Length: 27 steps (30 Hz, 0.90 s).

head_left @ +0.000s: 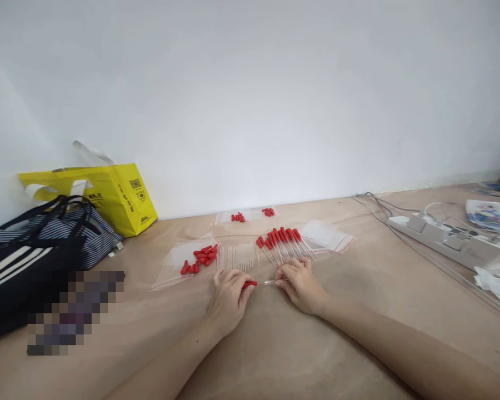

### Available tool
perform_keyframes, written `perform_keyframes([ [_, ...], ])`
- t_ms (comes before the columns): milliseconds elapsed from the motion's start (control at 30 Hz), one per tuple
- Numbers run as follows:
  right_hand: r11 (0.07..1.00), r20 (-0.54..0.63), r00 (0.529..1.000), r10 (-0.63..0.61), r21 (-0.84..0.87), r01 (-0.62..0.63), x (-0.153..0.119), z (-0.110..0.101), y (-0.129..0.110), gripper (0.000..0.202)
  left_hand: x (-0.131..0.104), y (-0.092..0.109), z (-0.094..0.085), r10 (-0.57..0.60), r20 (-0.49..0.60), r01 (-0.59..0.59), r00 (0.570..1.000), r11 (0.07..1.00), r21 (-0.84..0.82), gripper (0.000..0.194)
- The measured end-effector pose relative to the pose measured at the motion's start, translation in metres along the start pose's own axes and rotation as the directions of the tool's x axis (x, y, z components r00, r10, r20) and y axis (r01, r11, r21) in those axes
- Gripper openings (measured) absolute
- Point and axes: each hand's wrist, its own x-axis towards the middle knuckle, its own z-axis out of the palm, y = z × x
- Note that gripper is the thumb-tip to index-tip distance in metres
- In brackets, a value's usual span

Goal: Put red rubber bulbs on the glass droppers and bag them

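My left hand pinches a red rubber bulb, its end pointing right. Across a small gap, my right hand is closed on a clear glass tube whose end points left toward the bulb. The bulb and the tube are apart. Behind my hands lies a row of bare clear tubes. To its right are several tubes with red bulbs on their ends. Loose red bulbs rest on a clear plastic bag at the left.
More red bulbs lie on a bag near the wall. Another clear bag is right of the capped tubes. A yellow bag and a black bag stand left; a power strip with cables is right.
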Motion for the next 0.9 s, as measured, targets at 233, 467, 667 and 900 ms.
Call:
perform_keyframes([
  [233, 0.996, -0.113, 0.99, -0.084, -0.041, 0.08, -0.001, 0.008, -0.01, 0.012, -0.001, -0.003, 0.001, 0.041, -0.031, -0.041, 0.999, 0.999, 0.003, 0.013],
  [467, 0.991, -0.153, 0.98, -0.126, -0.058, 0.119, -0.001, 0.009, -0.012, 0.014, -0.001, -0.003, 0.002, 0.073, -0.068, -0.071, 0.995, 0.997, 0.037, 0.015],
  [667, 0.975, -0.126, 0.967, -0.22, -0.059, 0.214, -0.003, 0.008, -0.016, 0.016, -0.003, 0.003, 0.0, 0.067, -0.102, -0.065, 0.993, 0.998, 0.023, 0.016],
  [900, 0.913, -0.16, 0.902, -0.401, -0.146, 0.38, -0.004, 0.003, -0.014, 0.024, -0.006, 0.004, -0.001, 0.157, -0.079, -0.156, 0.984, 0.988, 0.02, 0.013],
])
